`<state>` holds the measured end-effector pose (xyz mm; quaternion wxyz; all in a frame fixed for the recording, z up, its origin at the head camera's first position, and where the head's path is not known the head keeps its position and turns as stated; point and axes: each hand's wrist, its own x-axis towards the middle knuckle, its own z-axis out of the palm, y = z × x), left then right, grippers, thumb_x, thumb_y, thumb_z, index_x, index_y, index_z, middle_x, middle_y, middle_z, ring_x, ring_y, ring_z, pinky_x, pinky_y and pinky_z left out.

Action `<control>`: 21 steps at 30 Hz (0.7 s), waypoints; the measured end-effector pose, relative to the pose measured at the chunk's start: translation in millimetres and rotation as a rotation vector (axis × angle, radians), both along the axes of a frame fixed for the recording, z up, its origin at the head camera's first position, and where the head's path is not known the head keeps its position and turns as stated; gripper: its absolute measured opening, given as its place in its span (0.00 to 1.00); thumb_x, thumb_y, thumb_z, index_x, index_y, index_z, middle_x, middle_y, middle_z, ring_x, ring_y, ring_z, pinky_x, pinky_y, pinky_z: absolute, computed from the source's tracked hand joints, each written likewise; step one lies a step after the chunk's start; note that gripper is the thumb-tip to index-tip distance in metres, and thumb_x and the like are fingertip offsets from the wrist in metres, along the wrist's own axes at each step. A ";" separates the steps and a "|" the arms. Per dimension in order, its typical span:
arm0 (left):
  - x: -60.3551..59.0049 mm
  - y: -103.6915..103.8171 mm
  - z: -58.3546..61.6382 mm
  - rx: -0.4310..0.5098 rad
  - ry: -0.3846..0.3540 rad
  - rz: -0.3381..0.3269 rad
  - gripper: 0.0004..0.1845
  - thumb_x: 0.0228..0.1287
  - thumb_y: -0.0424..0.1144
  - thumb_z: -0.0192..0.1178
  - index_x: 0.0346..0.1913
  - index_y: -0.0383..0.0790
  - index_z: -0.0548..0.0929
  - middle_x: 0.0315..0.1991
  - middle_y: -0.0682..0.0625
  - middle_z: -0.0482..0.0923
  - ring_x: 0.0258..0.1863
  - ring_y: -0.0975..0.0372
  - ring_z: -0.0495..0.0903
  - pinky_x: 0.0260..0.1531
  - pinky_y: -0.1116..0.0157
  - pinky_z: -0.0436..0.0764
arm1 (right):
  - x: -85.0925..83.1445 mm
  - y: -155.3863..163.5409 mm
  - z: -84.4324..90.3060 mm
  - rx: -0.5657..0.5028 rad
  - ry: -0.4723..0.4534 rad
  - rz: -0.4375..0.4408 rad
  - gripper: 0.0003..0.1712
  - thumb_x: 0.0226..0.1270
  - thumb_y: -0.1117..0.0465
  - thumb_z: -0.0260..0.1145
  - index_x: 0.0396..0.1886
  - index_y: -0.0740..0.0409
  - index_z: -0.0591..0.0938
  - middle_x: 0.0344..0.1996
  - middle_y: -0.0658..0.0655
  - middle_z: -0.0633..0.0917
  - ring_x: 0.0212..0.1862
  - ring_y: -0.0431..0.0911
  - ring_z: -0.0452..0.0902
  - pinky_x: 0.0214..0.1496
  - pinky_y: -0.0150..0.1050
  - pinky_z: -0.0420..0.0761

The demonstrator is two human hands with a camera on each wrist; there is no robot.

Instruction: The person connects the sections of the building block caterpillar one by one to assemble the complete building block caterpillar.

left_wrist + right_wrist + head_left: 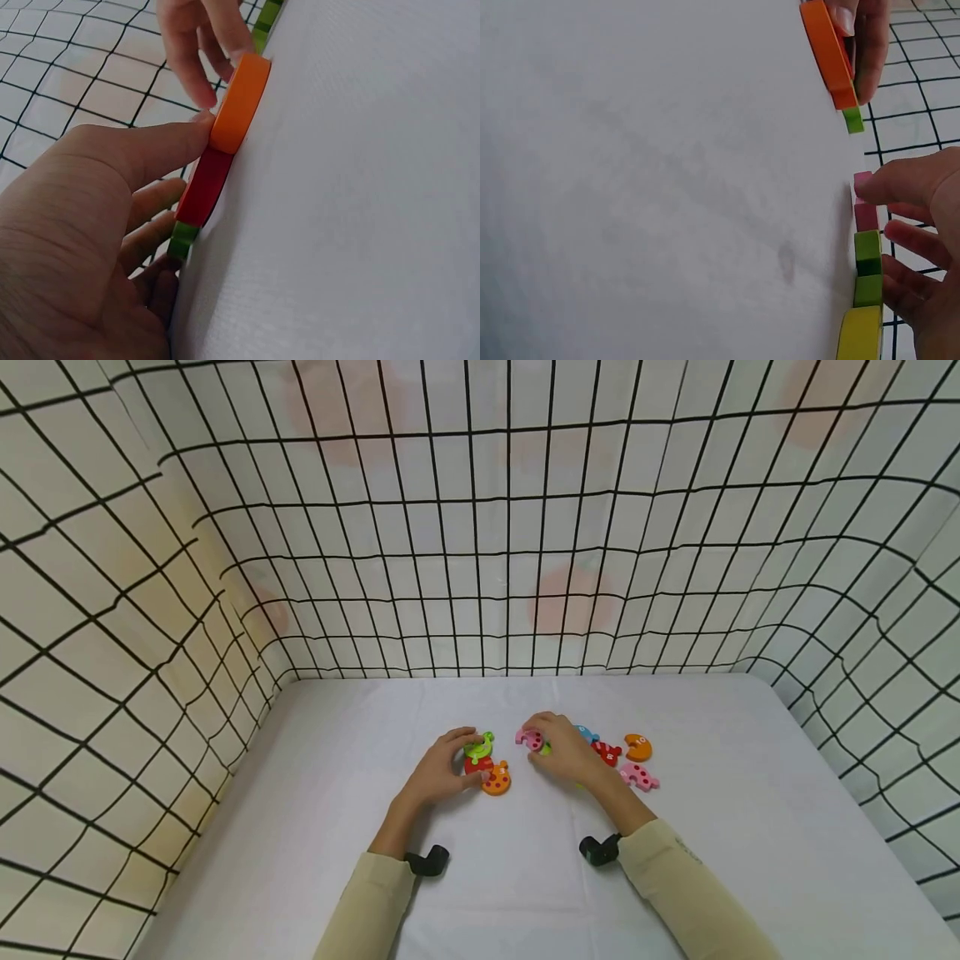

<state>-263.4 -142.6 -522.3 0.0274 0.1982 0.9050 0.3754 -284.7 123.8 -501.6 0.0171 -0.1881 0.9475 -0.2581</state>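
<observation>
My left hand (438,768) curves round a cluster of flat, caterpillar-like puzzle pieces: green (480,747), red (476,765) and spotted orange (497,781). In the left wrist view the thumb presses near where the orange piece (241,105) meets the red piece (205,187), with fingers on the far side. My right hand (562,752) pinches a spotted pink puzzle piece (529,740) lying just right of the cluster. The right wrist view shows the thumb against the pink piece (865,216); green piece edges (868,253) are beside the fingers.
Right of the right hand lie blue (586,732), red (606,752), orange (638,747) and pink (639,776) pieces. A yellow piece (859,334) shows in the right wrist view. Black wire mesh (495,552) stands behind and beside the white tabletop (510,877).
</observation>
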 end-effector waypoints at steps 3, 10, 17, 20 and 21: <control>-0.4 0.0 -1.2 0.002 0.002 0.001 0.32 0.62 0.49 0.70 0.70 0.47 0.78 0.77 0.48 0.67 0.78 0.48 0.64 0.75 0.40 0.64 | 0.1 1.2 -0.9 0.026 -0.024 0.025 0.27 0.69 0.59 0.69 0.67 0.53 0.79 0.72 0.59 0.75 0.73 0.60 0.68 0.74 0.60 0.71; -3.0 1.9 -4.4 -0.023 0.005 0.015 0.41 0.55 0.58 0.75 0.71 0.50 0.76 0.77 0.49 0.66 0.78 0.50 0.63 0.74 0.41 0.66 | 2.1 4.0 -2.2 0.030 -0.050 0.022 0.24 0.70 0.58 0.69 0.65 0.49 0.80 0.70 0.56 0.77 0.72 0.57 0.69 0.73 0.59 0.73; -4.3 2.1 -5.1 -0.030 0.003 0.021 0.42 0.52 0.58 0.77 0.71 0.51 0.76 0.78 0.50 0.65 0.78 0.50 0.63 0.74 0.42 0.66 | 2.3 6.5 -3.3 0.029 -0.042 0.040 0.24 0.71 0.58 0.69 0.65 0.48 0.81 0.68 0.55 0.79 0.70 0.55 0.71 0.73 0.57 0.74; -4.1 1.3 -5.2 -0.033 0.003 0.015 0.42 0.54 0.58 0.76 0.72 0.50 0.76 0.78 0.50 0.65 0.79 0.51 0.62 0.75 0.41 0.65 | 3.1 7.6 -3.7 0.020 -0.039 0.046 0.24 0.71 0.57 0.70 0.65 0.49 0.80 0.68 0.56 0.79 0.70 0.56 0.71 0.73 0.58 0.73; -3.9 1.0 -5.2 -0.035 0.001 0.013 0.42 0.55 0.59 0.75 0.72 0.50 0.75 0.78 0.51 0.65 0.79 0.51 0.62 0.75 0.42 0.65 | 3.5 7.9 -3.5 0.017 -0.039 0.044 0.24 0.71 0.56 0.70 0.65 0.50 0.80 0.68 0.56 0.79 0.71 0.56 0.71 0.73 0.58 0.73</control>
